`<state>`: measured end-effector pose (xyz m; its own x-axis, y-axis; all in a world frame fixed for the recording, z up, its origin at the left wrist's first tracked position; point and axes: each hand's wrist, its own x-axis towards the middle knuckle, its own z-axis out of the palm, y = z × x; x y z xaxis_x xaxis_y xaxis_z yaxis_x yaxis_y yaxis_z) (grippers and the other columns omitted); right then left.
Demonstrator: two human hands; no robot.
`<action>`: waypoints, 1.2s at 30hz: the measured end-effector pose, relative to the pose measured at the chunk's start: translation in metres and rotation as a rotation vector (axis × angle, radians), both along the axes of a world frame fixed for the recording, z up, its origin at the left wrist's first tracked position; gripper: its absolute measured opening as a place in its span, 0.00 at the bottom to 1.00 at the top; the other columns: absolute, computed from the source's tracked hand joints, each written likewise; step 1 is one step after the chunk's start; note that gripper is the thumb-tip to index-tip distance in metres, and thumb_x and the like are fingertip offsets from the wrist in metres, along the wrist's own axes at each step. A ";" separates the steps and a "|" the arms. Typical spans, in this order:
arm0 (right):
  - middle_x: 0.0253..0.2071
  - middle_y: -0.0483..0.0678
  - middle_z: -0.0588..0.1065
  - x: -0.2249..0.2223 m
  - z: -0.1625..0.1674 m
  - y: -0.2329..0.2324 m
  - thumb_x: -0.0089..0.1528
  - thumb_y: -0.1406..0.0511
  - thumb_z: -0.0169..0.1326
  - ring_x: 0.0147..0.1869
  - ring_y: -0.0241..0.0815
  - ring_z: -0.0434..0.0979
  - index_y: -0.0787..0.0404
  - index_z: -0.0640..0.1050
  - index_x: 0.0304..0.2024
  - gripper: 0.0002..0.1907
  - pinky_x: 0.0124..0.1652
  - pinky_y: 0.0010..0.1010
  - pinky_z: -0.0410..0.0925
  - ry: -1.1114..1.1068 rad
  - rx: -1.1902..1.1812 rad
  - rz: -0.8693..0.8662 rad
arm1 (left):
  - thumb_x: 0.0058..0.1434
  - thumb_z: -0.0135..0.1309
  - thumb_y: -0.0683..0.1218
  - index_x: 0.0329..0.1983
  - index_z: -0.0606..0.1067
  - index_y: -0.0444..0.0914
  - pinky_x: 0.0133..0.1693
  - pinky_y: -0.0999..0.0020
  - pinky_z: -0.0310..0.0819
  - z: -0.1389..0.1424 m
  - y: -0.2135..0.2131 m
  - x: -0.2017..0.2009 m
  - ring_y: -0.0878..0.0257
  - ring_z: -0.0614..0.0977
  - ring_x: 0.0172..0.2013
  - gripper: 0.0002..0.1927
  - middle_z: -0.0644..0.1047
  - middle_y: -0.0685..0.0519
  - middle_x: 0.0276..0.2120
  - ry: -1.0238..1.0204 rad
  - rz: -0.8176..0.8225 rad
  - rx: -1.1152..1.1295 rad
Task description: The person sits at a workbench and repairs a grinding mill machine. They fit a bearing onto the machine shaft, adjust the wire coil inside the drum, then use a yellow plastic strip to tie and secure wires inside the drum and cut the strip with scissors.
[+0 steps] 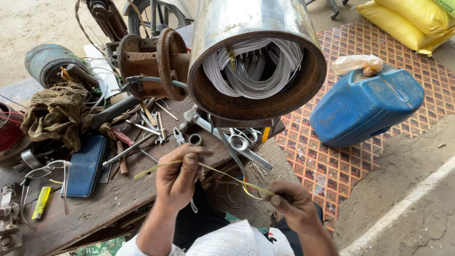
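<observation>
Below the steel cylinder (256, 57) packed with white wire coils (253, 66), both hands pinch a yellow strip (213, 169).

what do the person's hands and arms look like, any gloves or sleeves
No gloves: the left hand and right hand are bare, with no rings or watch visible. Forearms are bare too; a light sleeve edge shows at the bottom of the left arm.

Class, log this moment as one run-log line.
left hand: pinching yellow strip | right hand: holding strip's other end | above: steel cylinder with white wire coils | workbench: scattered tools
</observation>
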<state>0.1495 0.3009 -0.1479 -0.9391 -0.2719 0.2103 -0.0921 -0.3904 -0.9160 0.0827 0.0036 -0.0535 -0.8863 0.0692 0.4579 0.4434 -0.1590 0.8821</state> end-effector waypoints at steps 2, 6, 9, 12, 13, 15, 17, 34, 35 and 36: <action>0.32 0.51 0.77 0.002 0.012 0.013 0.65 0.63 0.59 0.30 0.32 0.66 0.70 0.81 0.39 0.13 0.29 0.26 0.59 0.015 0.022 -0.056 | 0.76 0.47 0.50 0.46 0.81 0.31 0.24 0.79 0.57 -0.008 -0.010 0.001 0.74 0.69 0.23 0.18 0.74 0.58 0.25 -0.040 -0.016 0.013; 0.30 0.49 0.74 0.010 0.039 0.033 0.67 0.64 0.62 0.32 0.37 0.66 0.70 0.82 0.37 0.12 0.32 0.31 0.59 0.109 -0.052 0.042 | 0.76 0.48 0.52 0.45 0.82 0.32 0.24 0.80 0.56 -0.028 -0.024 0.001 0.74 0.68 0.22 0.20 0.70 0.59 0.23 -0.091 0.000 0.015; 0.31 0.49 0.72 0.013 0.055 0.038 0.67 0.63 0.62 0.33 0.39 0.65 0.68 0.82 0.37 0.12 0.35 0.33 0.59 0.171 -0.143 0.070 | 0.75 0.50 0.52 0.42 0.80 0.32 0.23 0.80 0.59 -0.044 -0.021 -0.003 0.73 0.70 0.23 0.18 0.73 0.57 0.24 -0.137 -0.015 0.047; 0.32 0.49 0.72 0.010 0.065 0.039 0.68 0.62 0.59 0.34 0.39 0.66 0.65 0.82 0.37 0.12 0.35 0.34 0.61 0.249 -0.279 0.032 | 0.71 0.51 0.52 0.39 0.79 0.32 0.19 0.79 0.61 -0.055 -0.009 -0.004 0.73 0.71 0.20 0.18 0.75 0.56 0.22 -0.257 -0.062 0.078; 0.33 0.49 0.73 0.008 0.068 0.039 0.68 0.62 0.58 0.35 0.40 0.66 0.64 0.81 0.37 0.11 0.35 0.34 0.62 0.282 -0.307 0.010 | 0.70 0.51 0.52 0.38 0.80 0.32 0.17 0.79 0.61 -0.056 -0.005 -0.002 0.73 0.71 0.18 0.18 0.75 0.56 0.21 -0.311 -0.080 0.083; 0.35 0.49 0.73 0.004 0.074 0.042 0.70 0.62 0.56 0.37 0.39 0.68 0.63 0.81 0.38 0.11 0.35 0.33 0.63 0.329 -0.354 -0.027 | 0.71 0.52 0.52 0.39 0.79 0.32 0.20 0.78 0.62 -0.059 0.005 -0.001 0.73 0.71 0.21 0.17 0.77 0.55 0.25 -0.329 -0.155 0.178; 0.37 0.49 0.74 0.003 0.080 0.043 0.71 0.61 0.55 0.40 0.39 0.68 0.62 0.82 0.39 0.12 0.37 0.32 0.63 0.342 -0.391 -0.060 | 0.71 0.53 0.51 0.39 0.78 0.32 0.21 0.78 0.62 -0.059 0.015 0.003 0.73 0.72 0.22 0.16 0.78 0.54 0.27 -0.403 -0.195 0.247; 0.42 0.56 0.77 0.017 0.104 0.021 0.72 0.65 0.51 0.36 0.41 0.71 0.63 0.77 0.43 0.08 0.43 0.37 0.66 0.332 -0.408 -0.035 | 0.63 0.64 0.47 0.39 0.81 0.32 0.24 0.78 0.57 -0.092 0.069 0.030 0.74 0.68 0.24 0.12 0.76 0.59 0.26 -0.751 -0.329 0.015; 0.39 0.56 0.77 0.019 0.099 0.024 0.72 0.65 0.51 0.35 0.40 0.68 0.66 0.76 0.42 0.09 0.39 0.31 0.67 0.312 -0.359 -0.075 | 0.62 0.63 0.48 0.42 0.79 0.33 0.29 0.79 0.64 -0.091 0.068 0.029 0.74 0.72 0.29 0.13 0.77 0.59 0.30 -0.646 -0.241 -0.041; 0.38 0.56 0.77 0.019 0.092 0.026 0.72 0.65 0.50 0.34 0.38 0.67 0.66 0.75 0.42 0.09 0.38 0.30 0.65 0.328 -0.296 -0.130 | 0.61 0.63 0.48 0.45 0.78 0.34 0.33 0.79 0.70 -0.089 0.065 0.028 0.74 0.76 0.33 0.15 0.79 0.59 0.33 -0.547 -0.156 -0.097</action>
